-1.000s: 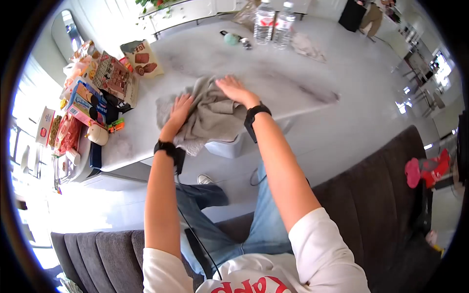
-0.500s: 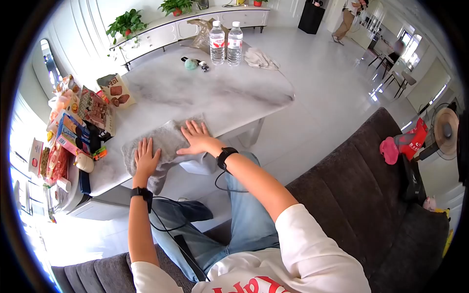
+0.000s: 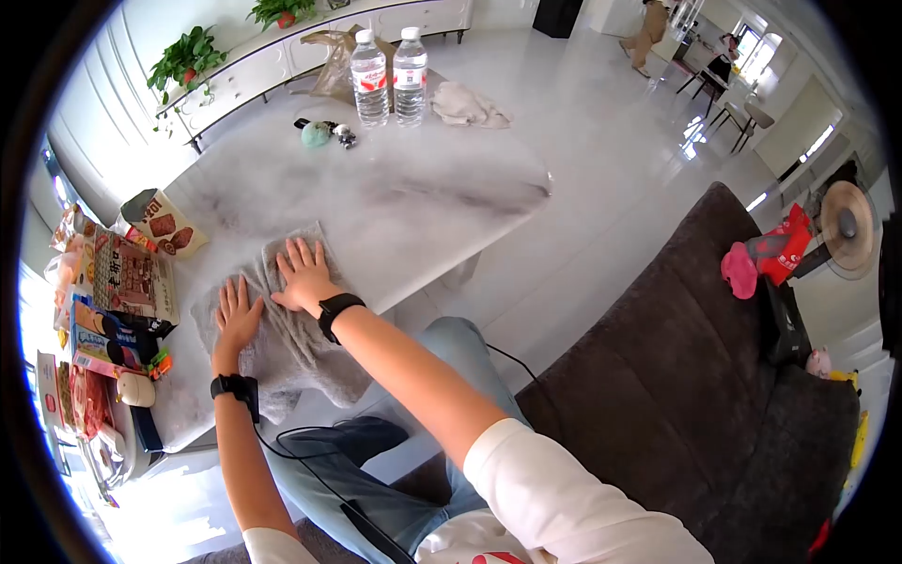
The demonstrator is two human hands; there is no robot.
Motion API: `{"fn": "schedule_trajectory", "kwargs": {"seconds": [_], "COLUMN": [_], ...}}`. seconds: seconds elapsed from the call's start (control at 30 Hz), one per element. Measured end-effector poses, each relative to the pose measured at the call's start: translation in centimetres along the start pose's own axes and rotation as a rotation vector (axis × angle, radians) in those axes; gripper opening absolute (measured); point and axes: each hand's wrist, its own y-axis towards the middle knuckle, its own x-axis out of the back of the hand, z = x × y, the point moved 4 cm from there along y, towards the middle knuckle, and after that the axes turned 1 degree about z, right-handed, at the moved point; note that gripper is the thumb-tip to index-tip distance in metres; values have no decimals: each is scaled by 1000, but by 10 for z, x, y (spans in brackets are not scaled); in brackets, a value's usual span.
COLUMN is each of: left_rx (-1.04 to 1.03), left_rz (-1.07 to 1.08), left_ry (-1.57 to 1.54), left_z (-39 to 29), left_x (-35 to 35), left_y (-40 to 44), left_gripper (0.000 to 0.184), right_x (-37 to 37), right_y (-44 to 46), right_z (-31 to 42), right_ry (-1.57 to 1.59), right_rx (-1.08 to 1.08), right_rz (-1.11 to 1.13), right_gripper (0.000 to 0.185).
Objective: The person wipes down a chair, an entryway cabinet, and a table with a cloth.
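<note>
A grey cloth, towel-like, lies rumpled at the near edge of the marble-patterned table. Folds run through it between my hands, and its near end reaches over the table edge. My left hand rests flat on the cloth's left part with fingers extended. Farther forward and to the right, my right hand presses on the cloth, fingers spread. Neither hand grips anything. Both wrists wear black bands with cables.
Snack packages and a small white figure crowd the table's left end. Two water bottles, a pale crumpled cloth and a green round trinket stand or lie toward the back. A dark sofa is at right; a person stands far off.
My hands have come closer together, and the cloth has bunched into folds between them. More of it spreads toward me. The view has shifted, so the scene sits farther left.
</note>
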Motion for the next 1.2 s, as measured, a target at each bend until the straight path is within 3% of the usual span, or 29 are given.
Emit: {"fn": "schedule_trajectory", "kwargs": {"seconds": [0.33, 0.4, 0.6, 0.63, 0.73, 0.77, 0.87, 1.2], "left_rx": [19, 30, -16, 22, -56, 11, 38, -29], "left_rz": [68, 67, 77, 36, -15, -39, -6, -1], "left_ry": [11, 31, 180, 35, 127, -2, 33, -36], "left_z": [17, 19, 32, 26, 29, 22, 18, 2], "left_x": [16, 20, 18, 24, 17, 21, 16, -4], "left_y": [68, 78, 113, 105, 103, 95, 79, -34], "left_gripper": [65, 65, 64, 63, 63, 64, 66, 72], "right_x": [13, 7, 12, 13, 12, 12, 10, -4], "right_y": [82, 101, 122, 122, 118, 118, 107, 20], "right_z": [3, 2, 2, 2, 2, 1, 0, -7], "right_ry": [-15, 43, 42, 35, 25, 1, -62, -33], "right_rx": [-18, -25, -25, -23, -15, -21, -45, -3], "right_rz": [78, -31, -65, -65, -74, -63, 15, -37], "right_gripper": [86, 87, 86, 85, 84, 84, 86, 84]}}
